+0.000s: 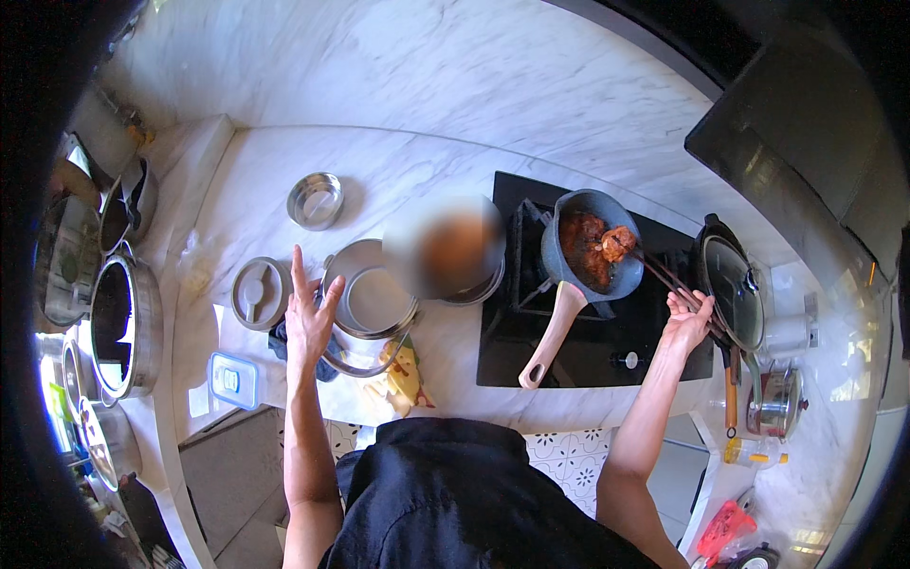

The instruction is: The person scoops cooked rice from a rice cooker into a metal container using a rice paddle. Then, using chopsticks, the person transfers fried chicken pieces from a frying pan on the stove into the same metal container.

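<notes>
In my right hand (pixel 688 316) is a pair of dark chopsticks (pixel 661 273), their tips at a browned piece of meat (pixel 618 243) in a blue-grey pan (pixel 556 249). More browned pieces lie in the pan, whose pale handle (pixel 554 336) points towards me. My left hand (pixel 311 306) is raised with fingers spread, just left of an open metal container (pixel 373 291) with a wire bail handle. A round grey lid (pixel 260 293) lies beyond its fingers to the left. A blurred round vessel (pixel 449 249), brownish inside, stands between the container and the pan.
The black glass hob (pixel 569 370) is under the pan. A lidded wok (pixel 732 291) stands at its right edge. On the marble counter are a small steel bowl (pixel 315 201), a clear plastic box (pixel 234 380) and a patterned yellow cloth (pixel 402 377). Steel pots (pixel 146 327) line the far left.
</notes>
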### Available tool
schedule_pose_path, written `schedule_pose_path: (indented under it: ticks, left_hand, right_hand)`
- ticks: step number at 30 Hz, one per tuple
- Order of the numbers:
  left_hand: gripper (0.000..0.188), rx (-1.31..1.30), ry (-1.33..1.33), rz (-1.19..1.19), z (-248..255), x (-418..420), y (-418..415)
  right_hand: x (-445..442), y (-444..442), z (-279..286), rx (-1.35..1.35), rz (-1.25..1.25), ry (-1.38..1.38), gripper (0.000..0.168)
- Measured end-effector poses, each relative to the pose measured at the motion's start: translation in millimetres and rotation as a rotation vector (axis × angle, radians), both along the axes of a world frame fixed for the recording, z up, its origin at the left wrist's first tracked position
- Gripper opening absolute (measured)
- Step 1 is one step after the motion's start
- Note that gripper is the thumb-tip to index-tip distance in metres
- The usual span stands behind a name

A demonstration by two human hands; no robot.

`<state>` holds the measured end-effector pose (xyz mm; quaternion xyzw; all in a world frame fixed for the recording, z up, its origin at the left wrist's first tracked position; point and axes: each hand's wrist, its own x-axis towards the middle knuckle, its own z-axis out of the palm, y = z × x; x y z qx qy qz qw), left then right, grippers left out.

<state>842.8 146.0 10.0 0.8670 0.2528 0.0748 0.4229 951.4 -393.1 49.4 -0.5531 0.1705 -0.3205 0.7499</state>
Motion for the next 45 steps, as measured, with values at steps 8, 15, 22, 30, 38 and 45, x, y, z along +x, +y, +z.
schedule_pose_path:
  ticks: [8, 15, 22, 30, 38, 45]
  left_hand:
    - [0.085, -0.046, -0.003, 0.027, 2, -1, 0]
    - [0.083, -0.032, 0.006, 0.053, 1, -1, -3]
    - [0.084, -0.054, 0.015, 0.043, -2, -2, -1]
    - [0.087, -0.061, 0.042, 0.021, 3, -2, -1]
    - [0.078, -0.022, 0.0, 0.009, -6, -5, 4]
    - [0.067, -0.117, -0.227, 0.163, -3, -15, 7]
  right_hand:
    - [6, 2, -4, 0.015, -0.047, 0.038, 0.04]
    - [5, -3, -6, 0.054, -0.011, 0.021, 0.037]
    - [4, -10, -21, 0.047, -0.013, 0.022, 0.039]
    - [0, -8, -15, 0.003, -0.042, 0.041, 0.041]
    - [-2, 56, 53, -0.015, 0.179, -0.088, 0.036]
    - [-2, 185, 86, 0.179, 0.525, -0.067, 0.034]
